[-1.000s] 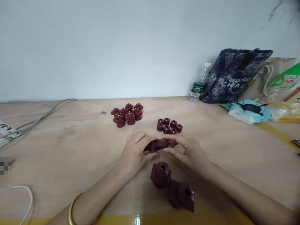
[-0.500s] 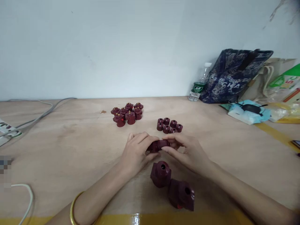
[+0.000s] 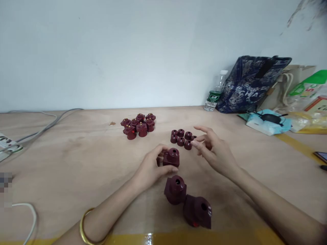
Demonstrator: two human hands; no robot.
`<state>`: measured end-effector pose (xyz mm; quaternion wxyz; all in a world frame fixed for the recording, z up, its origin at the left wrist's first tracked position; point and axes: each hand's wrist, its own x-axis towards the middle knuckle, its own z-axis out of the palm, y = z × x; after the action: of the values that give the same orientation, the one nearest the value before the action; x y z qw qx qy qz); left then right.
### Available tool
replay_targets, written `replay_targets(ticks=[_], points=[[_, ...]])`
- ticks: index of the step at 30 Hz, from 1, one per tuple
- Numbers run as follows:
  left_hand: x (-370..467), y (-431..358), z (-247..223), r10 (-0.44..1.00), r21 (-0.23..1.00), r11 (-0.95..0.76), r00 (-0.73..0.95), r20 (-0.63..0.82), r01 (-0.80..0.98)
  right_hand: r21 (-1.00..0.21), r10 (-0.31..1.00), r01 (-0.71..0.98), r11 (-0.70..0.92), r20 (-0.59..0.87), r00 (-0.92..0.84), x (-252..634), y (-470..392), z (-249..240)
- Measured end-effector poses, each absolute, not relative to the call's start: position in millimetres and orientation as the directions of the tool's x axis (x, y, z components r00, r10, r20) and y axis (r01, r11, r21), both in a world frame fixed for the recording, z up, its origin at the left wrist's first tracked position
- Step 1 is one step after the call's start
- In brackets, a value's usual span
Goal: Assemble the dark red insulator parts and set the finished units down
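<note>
while the left hand (image 3: 153, 166) curled its fingers and thumb around a maroon block (image 3: 171, 159) with a round, holed top near the middle of the table (image 3: 76, 177), the right hand (image 3: 217, 154) was at the block's three o'clock with fingers parted, its thumb tip right by the small maroon caps (image 3: 181, 141) at one o'clock; whether they touched could not be told. two similar maroon pieces (image 3: 175, 194) stood at five to six o'clock, and some gold-studded maroon parts (image 3: 141, 130) clustered at ten.

This is perhaps a small workshop, judging by the batches of matching maroon parts (image 3: 141, 129) on the worktable (image 3: 76, 170).
</note>
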<state>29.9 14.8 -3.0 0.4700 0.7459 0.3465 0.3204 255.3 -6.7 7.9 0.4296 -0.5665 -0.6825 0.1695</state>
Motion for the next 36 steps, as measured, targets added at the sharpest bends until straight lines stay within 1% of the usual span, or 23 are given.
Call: replay_targets(ticks=[1, 2, 5, 7, 10, 12, 13, 14, 15, 16, 17, 18, 19, 20, 21, 23, 25, 27, 28, 30, 32, 34, 36], points=[[29.1, 15.5, -2.2, 0.809, 0.95, -0.255, 0.578, 0.108, 0.18, -0.702, 0.916, 0.655, 0.28, 0.399, 0.037, 262.3, -2.4, 5.4], [27.9, 16.0, -0.5, 0.79, 0.961, -0.227, 0.607, 0.087, 0.157, -0.687, 0.917, 0.678, 0.261, 0.396, 0.048, 268.6, 1.7, 2.0], [23.7, 14.3, 7.9, 0.727, 0.961, -0.248, 0.679, 0.104, 0.119, -0.662, 0.929, 0.709, 0.244, 0.369, 0.025, 279.6, 11.4, -11.4], [22.4, 10.2, 12.9, 0.703, 0.968, -0.224, 0.707, 0.083, 0.11, -0.64, 0.929, 0.719, 0.269, 0.368, -0.02, 279.5, 14.8, -19.7], [23.0, 4.5, 14.9, 0.673, 0.99, -0.103, 0.739, 0.0, 0.093, -0.563, 0.91, 0.762, 0.319, 0.407, -0.079, 273.1, 16.7, -27.1], [21.5, 6.8, 13.3, 0.678, 0.989, -0.066, 0.733, -0.052, 0.131, -0.511, 0.901, 0.789, 0.34, 0.416, -0.118, 269.2, 17.0, -28.7], [18.8, 11.3, 12.1, 0.722, 0.978, -0.101, 0.69, -0.054, 0.182, -0.492, 0.901, 0.796, 0.353, 0.408, -0.148, 268.0, 17.0, -28.7], [14.5, 18.4, 10.7, 0.794, 0.95, -0.176, 0.607, -0.018, 0.258, -0.48, 0.902, 0.797, 0.368, 0.394, -0.179, 267.5, 17.0, -28.4], [8.2, 27.9, 9.2, 0.874, 0.895, -0.265, 0.481, 0.067, 0.358, -0.471, 0.902, 0.796, 0.38, 0.381, -0.205, 267.4, 16.7, -27.7], [0.3, 39.7, 7.4, 0.928, 0.808, -0.342, 0.309, 0.209, 0.48, -0.468, 0.902, 0.794, 0.39, 0.369, -0.225, 267.6, 16.2, -26.8], [-9.0, 53.0, 5.3, 0.917, 0.717, -0.378, 0.128, 0.378, 0.585, -0.469, 0.903, 0.791, 0.393, 0.359, -0.235, 267.8, 15.4, -25.7], [-18.9, 67.0, 2.5, 0.867, 0.655, -0.34, -0.046, 0.497, 0.675, -0.476, 0.907, 0.789, 0.389, 0.35, -0.236, 267.8, 14.2, -24.4], [-28.7, 80.7, -0.7, 0.812, 0.632, -0.274, -0.178, 0.556, 0.725, -0.485, 0.911, 0.787, 0.382, 0.342, -0.231, 267.4, 12.8, -23.0], [-37.6, 92.8, -4.4, 0.791, 0.638, -0.227, -0.243, 0.561, 0.736, -0.496, 0.915, 0.783, 0.375, 0.334, -0.226, 266.5, 11.1, -21.5], [-44.8, 102.5, -8.2, 0.817, 0.663, -0.21, -0.244, 0.523, 0.718, -0.508, 0.918, 0.778, 0.369, 0.329, -0.221, 265.1, 9.2, -20.0], [-51.9, 111.3, -14.6, 0.868, 0.728, -0.211, -0.217, 0.447, 0.653, -0.544, 0.92, 0.755, 0.366, 0.336, -0.203, 260.7, 5.1, -17.0], [-47.8, 104.3, -17.0, 0.894, 0.777, -0.26, -0.161, 0.418, 0.573, -0.592, 0.91, 0.709, 0.383, 0.376, -0.178, 255.0, 0.8, -13.7], [-33.9, 84.0, -14.1, 0.903, 0.791, -0.343, -0.055, 0.426, 0.507, -0.655, 0.898, 0.636, 0.408, 0.414, -0.15, 249.2, -3.8, -9.9], [-24.6, 71.1, -11.0, 0.906, 0.782, -0.385, 0.042, 0.42, 0.49, -0.695, 0.896, 0.587, 0.416, 0.422, -0.136, 246.4, -6.2, -7.7], [-4.9, 45.4, -3.6, 0.875, 0.716, -0.482, 0.237, 0.422, 0.505, -0.771, 0.902, 0.48, 0.419, 0.415, -0.121, 241.4, -11.3, -2.9], [11.6, 25.9, 2.8, 0.811, 0.626, -0.585, 0.384, 0.442, 0.515, -0.808, 0.901, 0.404, 0.429, 0.415, -0.127, 237.5, -16.2, 1.9], [21.5, 15.8, 5.8, 0.74, 0.542, -0.672, 0.475, 0.475, 0.505, -0.789, 0.882, 0.398, 0.468, 0.445, -0.155, 235.0, -20.2, 5.5], [25.2, 13.3, 5.3, 0.68, 0.474, -0.733, 0.518, 0.518, 0.488, -0.74, 0.856, 0.436, 0.513, 0.481, -0.191, 233.8, -22.6, 7.3]])
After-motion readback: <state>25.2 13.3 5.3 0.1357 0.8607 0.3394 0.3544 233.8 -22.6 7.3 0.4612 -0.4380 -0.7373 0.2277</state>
